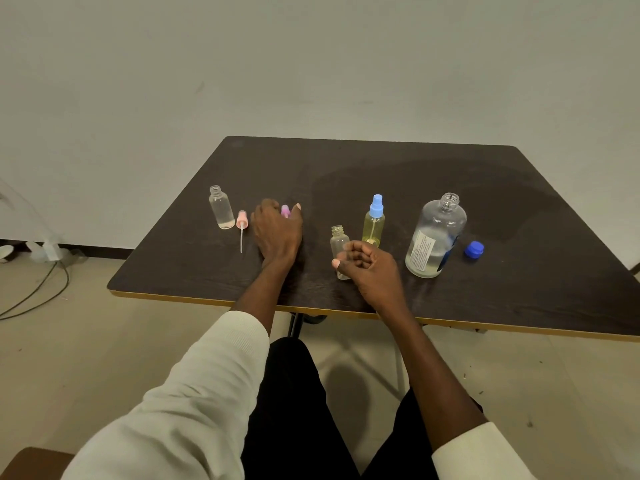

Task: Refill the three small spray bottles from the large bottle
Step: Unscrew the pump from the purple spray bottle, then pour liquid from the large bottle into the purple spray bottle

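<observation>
Right hand (367, 268) fingers are curling round an open small bottle (338, 245), left hand (277, 230) is holding a purple sprayer (285, 211), so filling is looking barely begun.

dark wood-grain table (381, 161) with a yellow front edge; standing on it, left to right: uncapped clear small bottle (221, 207); pink spray head (241, 226) lying flat beside it; purple spray head (285, 211); uncapped small bottle (338, 242); blue-capped yellowish spray bottle (374, 221); open large bottle (437, 237); blue cap (474, 250) at far right.
</observation>
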Available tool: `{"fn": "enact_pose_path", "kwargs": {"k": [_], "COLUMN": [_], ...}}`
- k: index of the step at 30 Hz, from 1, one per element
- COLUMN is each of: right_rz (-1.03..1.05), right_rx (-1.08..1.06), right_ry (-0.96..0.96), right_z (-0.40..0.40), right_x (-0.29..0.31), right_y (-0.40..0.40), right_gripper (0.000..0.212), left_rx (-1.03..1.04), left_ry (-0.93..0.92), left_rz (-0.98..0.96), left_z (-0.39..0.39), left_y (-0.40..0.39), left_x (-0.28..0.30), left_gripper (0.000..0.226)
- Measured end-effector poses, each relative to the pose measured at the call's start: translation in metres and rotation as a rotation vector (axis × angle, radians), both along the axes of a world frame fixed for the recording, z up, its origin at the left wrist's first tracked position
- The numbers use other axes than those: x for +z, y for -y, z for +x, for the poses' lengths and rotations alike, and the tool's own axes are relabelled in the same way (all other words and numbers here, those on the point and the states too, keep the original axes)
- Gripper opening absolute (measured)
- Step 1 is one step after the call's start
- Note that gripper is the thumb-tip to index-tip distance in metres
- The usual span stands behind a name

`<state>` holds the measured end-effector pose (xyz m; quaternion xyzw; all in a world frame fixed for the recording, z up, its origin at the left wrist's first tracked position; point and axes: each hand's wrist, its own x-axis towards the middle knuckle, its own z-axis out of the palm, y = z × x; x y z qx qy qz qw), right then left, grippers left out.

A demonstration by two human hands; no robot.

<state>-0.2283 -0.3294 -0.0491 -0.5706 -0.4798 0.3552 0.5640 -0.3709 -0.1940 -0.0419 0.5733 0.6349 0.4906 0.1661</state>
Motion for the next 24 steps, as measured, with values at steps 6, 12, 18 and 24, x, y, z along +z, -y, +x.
{"fn": "enact_pose_path", "kwargs": {"k": [6,12,18,24], "right_rz": [0.029,0.094,0.092,0.071], "right_rx": [0.001,-0.045,-0.023,-0.074], "right_ry": [-0.030,0.009,0.023,0.022], "right_z": [-0.001,0.001,0.006,0.015], "right_x": [0.005,0.006,0.006,0.004], "right_y": [0.004,0.005,0.010,0.017], "right_gripper": [0.024,0.033,0.037,0.023], "left_rx": [-0.066,-0.257,-0.675,-0.800], "left_ry": [0.124,0.408,0.448,0.295], "left_rz": [0.270,0.199,0.019,-0.018], "left_z": [0.002,0.012,0.016,0.019], "left_y": [0.022,0.064,0.086,0.087], "left_x": [0.000,-0.004,-0.003,-0.004], "left_gripper": [0.019,0.011,0.048,0.046]}}
